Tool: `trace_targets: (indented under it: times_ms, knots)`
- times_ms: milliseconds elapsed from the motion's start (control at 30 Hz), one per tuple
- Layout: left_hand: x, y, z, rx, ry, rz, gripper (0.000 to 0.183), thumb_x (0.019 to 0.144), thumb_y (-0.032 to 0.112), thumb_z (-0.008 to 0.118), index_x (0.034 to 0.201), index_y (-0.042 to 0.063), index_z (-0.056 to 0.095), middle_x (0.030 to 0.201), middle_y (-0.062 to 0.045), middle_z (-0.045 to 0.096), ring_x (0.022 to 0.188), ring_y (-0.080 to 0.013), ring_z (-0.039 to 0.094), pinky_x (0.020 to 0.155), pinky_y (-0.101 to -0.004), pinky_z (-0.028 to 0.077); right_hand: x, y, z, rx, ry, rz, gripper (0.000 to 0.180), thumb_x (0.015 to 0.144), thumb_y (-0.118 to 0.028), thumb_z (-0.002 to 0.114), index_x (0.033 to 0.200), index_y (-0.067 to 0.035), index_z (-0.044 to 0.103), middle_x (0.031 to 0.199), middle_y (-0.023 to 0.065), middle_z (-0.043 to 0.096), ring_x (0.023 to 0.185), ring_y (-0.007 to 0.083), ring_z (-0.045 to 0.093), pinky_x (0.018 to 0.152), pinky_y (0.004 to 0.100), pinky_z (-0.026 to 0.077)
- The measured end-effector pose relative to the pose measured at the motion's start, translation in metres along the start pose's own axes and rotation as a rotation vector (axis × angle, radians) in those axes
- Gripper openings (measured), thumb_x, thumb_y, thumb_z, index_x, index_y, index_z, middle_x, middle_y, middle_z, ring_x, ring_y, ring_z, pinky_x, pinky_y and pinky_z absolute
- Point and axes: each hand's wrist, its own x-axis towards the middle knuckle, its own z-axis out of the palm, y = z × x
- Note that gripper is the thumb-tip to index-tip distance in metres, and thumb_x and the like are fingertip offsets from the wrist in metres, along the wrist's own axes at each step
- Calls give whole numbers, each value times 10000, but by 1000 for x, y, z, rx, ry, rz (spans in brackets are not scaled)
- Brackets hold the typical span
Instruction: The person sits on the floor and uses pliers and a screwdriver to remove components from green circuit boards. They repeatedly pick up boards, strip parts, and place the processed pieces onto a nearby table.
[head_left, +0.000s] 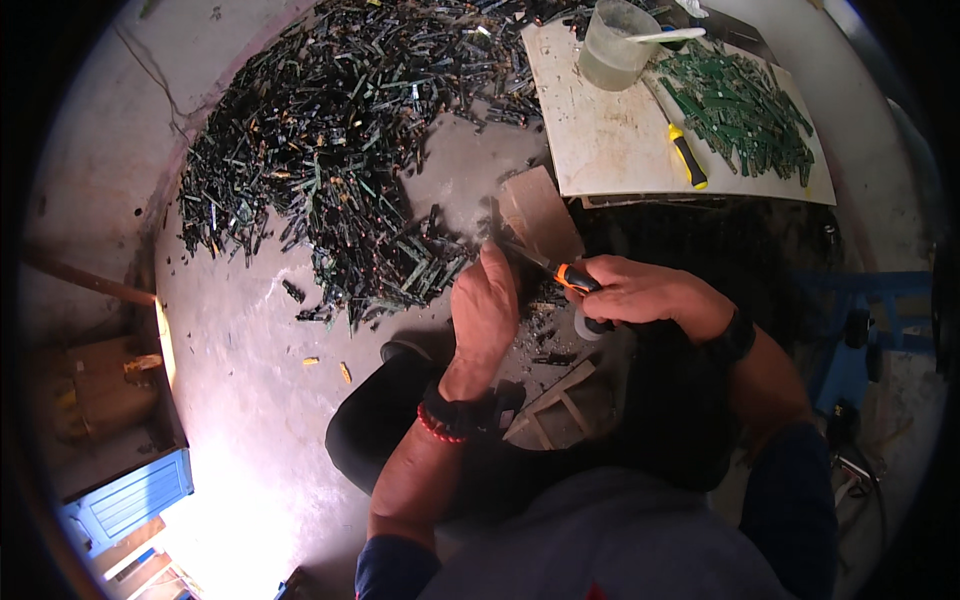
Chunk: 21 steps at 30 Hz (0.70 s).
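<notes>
My right hand (637, 291) is closed around the orange and black handle of a screwdriver (576, 279), its metal shaft pointing up and left. My left hand (484, 319) has its thumb raised near the shaft's end and grips a small dark strip (493, 217), partly hidden by the fingers. Close by, a brown wooden block (541, 211) lies tilted on the floor. A big heap of dark strips with green circuit boards (322, 142) spreads ahead and to the left. Below my right hand, a round pale object (591, 327) is partly covered.
A white board (607, 169) holds a plastic cup of cloudy liquid (615, 56), a yellow and black screwdriver (686, 156) and a pile of green circuit board strips (739, 112). A wooden frame (559, 405) lies between my legs. A blue stool (847, 330) stands right.
</notes>
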Motion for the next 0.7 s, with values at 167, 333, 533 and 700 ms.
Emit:
trace_targets:
  times_ms: [167,333,533,700]
  knots:
    - [-3,-19,2,98,62,54,587,990,372,293,608,-28,486,505,-161,485,486,-351,478,502,-445,358,9,5,6,166,-81,59,162,772,-196,539,726,-45,500,543,30,451,494,87,448,429,230,338]
    - [-10,-8,-7,119,59,77,513,983,311,305,649,-31,492,536,-179,504,506,-372,498,509,-457,371,21,20,31,-160,230,-198,227,797,-192,531,754,29,501,572,139,523,484,274,506,500,358,433]
    - [-4,-15,-21,-15,-42,100,416,958,348,344,769,0,470,535,-126,457,471,-271,453,451,-380,352,29,22,39,-663,624,-275,257,727,-111,642,890,-4,474,759,192,570,704,380,579,622,435,471]
    - [0,3,-31,-720,-149,-459,436,931,480,355,671,133,398,529,67,285,422,-62,215,393,-224,167,29,11,30,-831,761,-351,340,678,-89,679,918,-12,451,834,177,562,764,361,577,653,433,476]
